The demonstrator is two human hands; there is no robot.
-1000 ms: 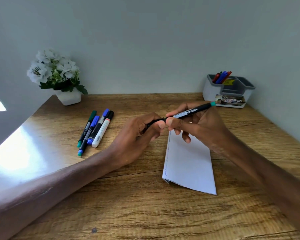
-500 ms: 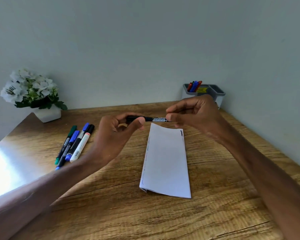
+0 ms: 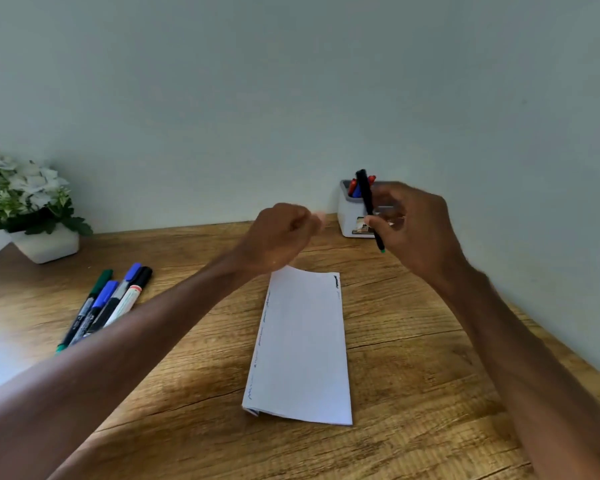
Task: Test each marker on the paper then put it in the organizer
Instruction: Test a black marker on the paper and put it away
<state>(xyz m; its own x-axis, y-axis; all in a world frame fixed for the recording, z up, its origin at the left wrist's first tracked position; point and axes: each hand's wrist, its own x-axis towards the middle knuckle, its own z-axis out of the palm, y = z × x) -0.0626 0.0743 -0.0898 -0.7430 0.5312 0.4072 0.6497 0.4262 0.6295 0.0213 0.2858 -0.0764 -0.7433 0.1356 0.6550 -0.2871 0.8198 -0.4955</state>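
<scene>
My right hand (image 3: 420, 226) grips a black marker (image 3: 368, 202) nearly upright, its green end pointing down, just in front of the grey-and-white organizer (image 3: 346, 216) at the back right. Red and blue markers (image 3: 354, 188) stand in the organizer. My left hand (image 3: 281, 233) is a closed fist above the paper's far end, blurred, with nothing visible in it. The folded white paper (image 3: 302, 344) lies in the middle of the wooden desk (image 3: 413, 358) with faint scribbles along its left edge. Several markers (image 3: 108, 303) lie side by side at the left.
A white pot of white flowers (image 3: 32, 216) stands at the back left. The wall (image 3: 291, 98) runs right behind the desk and along its right side. Sunlight glares on the desk's left edge.
My left hand has let go of the black marker and closed. My right hand has swung the marker upright and carried it toward the organizer. The view has tilted up.
</scene>
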